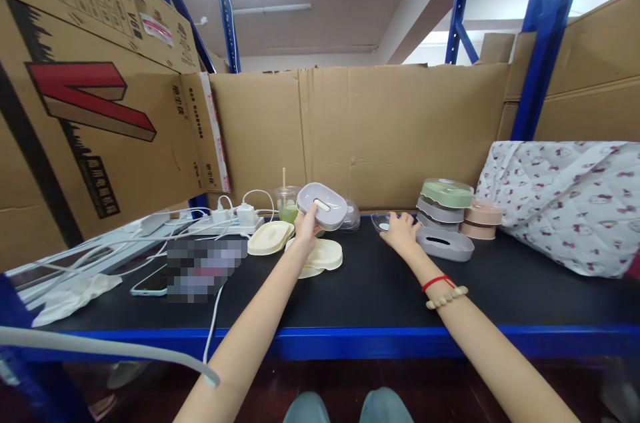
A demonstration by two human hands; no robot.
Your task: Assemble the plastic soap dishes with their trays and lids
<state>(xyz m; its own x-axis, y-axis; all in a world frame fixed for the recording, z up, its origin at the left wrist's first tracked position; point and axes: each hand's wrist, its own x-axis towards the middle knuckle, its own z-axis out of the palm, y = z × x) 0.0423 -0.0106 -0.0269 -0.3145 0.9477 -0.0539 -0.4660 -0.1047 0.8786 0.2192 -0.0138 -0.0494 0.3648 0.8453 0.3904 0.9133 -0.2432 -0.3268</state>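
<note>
Grey slotted dish (336, 211) in the left hand (305, 228), right hand (403, 231) at a clear cover (381, 221)

The left hand grips the near edge of the grey slotted dish, thumb on its upper face, and holds it tilted above the counter (370, 303). A pale strip shows in the slot. Behind the dish, to its right, sits a clear dome (353, 217).

The right hand is low over the counter, its fingers slightly spread at the clear cover; whether they are closed on it, I cannot tell. A red cord (438, 281) and 1 beaded bracelet (447, 297) circle that wrist.

Just beside the right hand lies a grey slotted piece (445, 244). Behind it rises a stack with a green container (447, 193) on top and grey parts below, next to 2 pink pieces (483, 213).

Cream pieces lie below and left of the held dish: 1 cream oval (271, 238) by itself, and a cream group (326, 254) overlapping. A cup (289, 208) of green drink with a straw stands near the cardboard wall (375, 136).
</note>
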